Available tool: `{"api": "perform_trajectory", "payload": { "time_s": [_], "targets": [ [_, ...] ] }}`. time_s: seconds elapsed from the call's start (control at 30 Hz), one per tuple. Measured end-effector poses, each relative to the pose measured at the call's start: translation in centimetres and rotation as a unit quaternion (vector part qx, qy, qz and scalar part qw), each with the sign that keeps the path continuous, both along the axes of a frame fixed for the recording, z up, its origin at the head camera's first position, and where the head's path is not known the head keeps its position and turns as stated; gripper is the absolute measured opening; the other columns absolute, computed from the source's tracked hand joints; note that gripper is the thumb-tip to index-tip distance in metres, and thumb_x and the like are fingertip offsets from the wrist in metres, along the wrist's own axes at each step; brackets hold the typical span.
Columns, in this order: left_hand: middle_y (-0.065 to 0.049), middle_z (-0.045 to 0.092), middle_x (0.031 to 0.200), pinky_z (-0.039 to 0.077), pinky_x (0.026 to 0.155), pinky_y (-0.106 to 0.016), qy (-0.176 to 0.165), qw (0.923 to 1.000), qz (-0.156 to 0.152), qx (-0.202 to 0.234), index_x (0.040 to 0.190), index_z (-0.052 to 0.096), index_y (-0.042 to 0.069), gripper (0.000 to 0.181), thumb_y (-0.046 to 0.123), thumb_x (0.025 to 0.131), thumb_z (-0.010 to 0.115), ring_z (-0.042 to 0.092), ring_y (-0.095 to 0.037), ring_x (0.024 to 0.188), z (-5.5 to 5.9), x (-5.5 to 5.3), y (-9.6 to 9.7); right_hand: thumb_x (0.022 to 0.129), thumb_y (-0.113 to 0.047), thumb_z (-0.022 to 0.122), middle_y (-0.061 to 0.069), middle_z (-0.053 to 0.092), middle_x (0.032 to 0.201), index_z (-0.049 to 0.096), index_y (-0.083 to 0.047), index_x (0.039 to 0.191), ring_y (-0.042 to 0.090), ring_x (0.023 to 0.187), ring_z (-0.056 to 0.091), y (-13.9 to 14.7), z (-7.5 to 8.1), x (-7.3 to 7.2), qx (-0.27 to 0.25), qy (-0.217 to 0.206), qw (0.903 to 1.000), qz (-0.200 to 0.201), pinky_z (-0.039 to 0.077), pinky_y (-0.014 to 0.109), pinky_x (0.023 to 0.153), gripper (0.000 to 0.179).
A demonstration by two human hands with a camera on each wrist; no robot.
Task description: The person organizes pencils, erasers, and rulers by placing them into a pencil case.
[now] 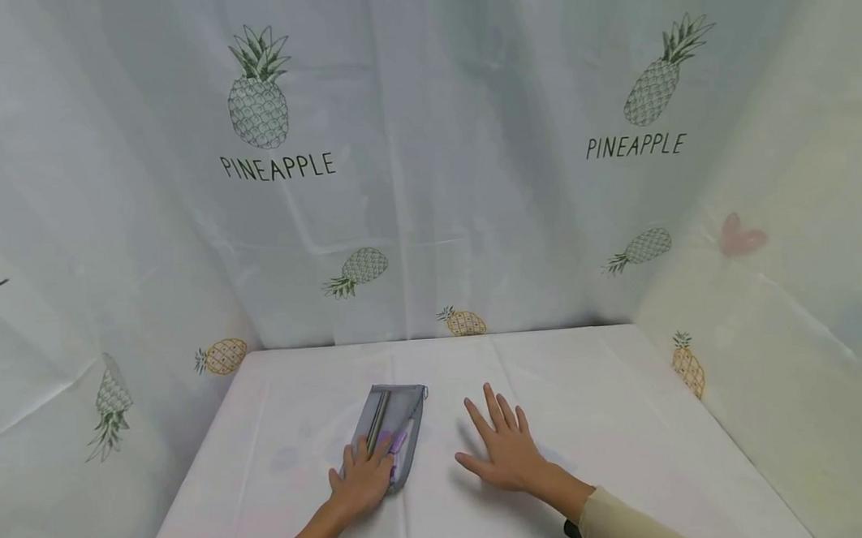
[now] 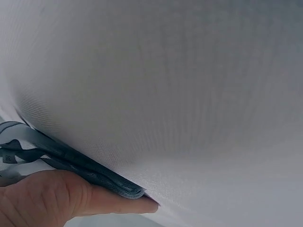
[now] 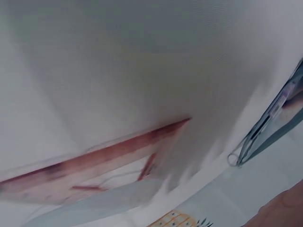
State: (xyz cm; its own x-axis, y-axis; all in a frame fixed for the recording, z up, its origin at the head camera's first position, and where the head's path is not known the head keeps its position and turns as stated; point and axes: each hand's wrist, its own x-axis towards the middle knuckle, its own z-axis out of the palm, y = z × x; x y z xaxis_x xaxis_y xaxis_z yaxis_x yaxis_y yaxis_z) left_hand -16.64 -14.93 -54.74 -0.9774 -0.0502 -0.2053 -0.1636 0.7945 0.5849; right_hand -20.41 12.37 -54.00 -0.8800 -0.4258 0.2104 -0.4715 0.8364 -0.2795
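A flat grey see-through zip pouch (image 1: 401, 403) lies on the white-covered table, left of the middle. Through its cover show a dark, pencil-like stick (image 1: 378, 418) and something purple (image 1: 398, 443). My left hand (image 1: 365, 481) rests on the near part of the pouch with its fingers spread. In the left wrist view, the thumb (image 2: 113, 201) lies along the edge of the pouch (image 2: 71, 156). My right hand (image 1: 510, 456) is spread over the table to the right of the pouch, apart from it and holding nothing. The right wrist view catches the pouch (image 3: 270, 118) at its right edge.
The white tablecloth (image 1: 298, 390) has faint coloured prints; a reddish print (image 3: 118, 151) appears in the right wrist view. Pineapple-printed curtains (image 1: 441, 179) hang behind the table and along both sides. A small metal ring (image 3: 233, 159) hangs at the pouch's corner.
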Motion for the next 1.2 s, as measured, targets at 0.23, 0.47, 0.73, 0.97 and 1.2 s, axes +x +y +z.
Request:
{"api": "perform_trajectory", "payload": {
  "time_s": [0.23, 0.47, 0.73, 0.97, 1.2],
  "targets": [
    [-0.029, 0.016, 0.161, -0.003, 0.105, -0.082, 0.003, 1.0000, -0.003, -0.009, 0.149, 0.044, 0.016, 0.051, 0.038, 0.104, 0.034, 0.004, -0.058, 0.146, -0.2, 0.2, -0.2, 0.090, -0.067, 0.053, 0.022, 0.008, 0.165, 0.027, -0.019, 0.157, 0.049, 0.147, 0.022, 3.1, 0.0, -0.2, -0.030, 0.011, 0.9985, -0.045, 0.020, 0.072, 0.109, 0.086],
    [-0.030, 0.013, 0.161, -0.005, 0.105, -0.081, -0.005, 1.0000, -0.005, 0.001, 0.150, 0.043, 0.015, 0.052, 0.038, 0.104, 0.033, 0.001, -0.058, 0.146, -0.3, 0.3, -0.2, 0.088, -0.067, 0.057, 0.022, 0.002, 0.166, 0.023, -0.017, 0.159, 0.050, 0.147, 0.019, 5.6, 0.2, -0.2, -0.049, -0.020, 0.9959, -0.073, 0.019, 0.073, 0.110, 0.094],
    [-0.030, 0.013, 0.161, -0.005, 0.104, -0.082, -0.001, 0.9999, -0.013, 0.008, 0.150, 0.043, 0.015, 0.052, 0.038, 0.104, 0.033, 0.001, -0.059, 0.145, 0.0, 0.1, -0.1, 0.084, -0.061, 0.066, 0.029, 0.013, 0.162, 0.027, -0.009, 0.156, 0.055, 0.140, 0.030, 7.6, 0.4, 0.5, -0.063, 0.001, 0.9947, -0.081, 0.030, 0.073, 0.104, 0.097],
    [-0.029, 0.011, 0.162, -0.007, 0.104, -0.081, 0.000, 0.9999, -0.012, 0.003, 0.151, 0.041, 0.014, 0.052, 0.037, 0.105, 0.032, -0.001, -0.058, 0.146, -0.2, -0.1, -0.5, 0.082, -0.061, 0.070, 0.028, 0.023, 0.159, 0.028, -0.009, 0.156, 0.057, 0.132, 0.041, 7.9, 0.4, 1.0, -0.062, 0.000, 0.9952, -0.076, 0.038, 0.072, 0.096, 0.099],
    [-0.029, 0.010, 0.162, -0.008, 0.105, -0.081, -0.003, 0.9999, -0.013, 0.008, 0.151, 0.040, 0.015, 0.053, 0.038, 0.105, 0.032, -0.001, -0.057, 0.146, -0.7, -0.4, -0.4, 0.070, -0.065, 0.078, 0.021, 0.048, 0.134, 0.040, -0.009, 0.148, 0.036, 0.112, 0.054, 7.9, -0.2, 1.6, -0.047, -0.040, 0.9925, -0.106, 0.048, 0.052, 0.088, 0.103]
  ]
}}
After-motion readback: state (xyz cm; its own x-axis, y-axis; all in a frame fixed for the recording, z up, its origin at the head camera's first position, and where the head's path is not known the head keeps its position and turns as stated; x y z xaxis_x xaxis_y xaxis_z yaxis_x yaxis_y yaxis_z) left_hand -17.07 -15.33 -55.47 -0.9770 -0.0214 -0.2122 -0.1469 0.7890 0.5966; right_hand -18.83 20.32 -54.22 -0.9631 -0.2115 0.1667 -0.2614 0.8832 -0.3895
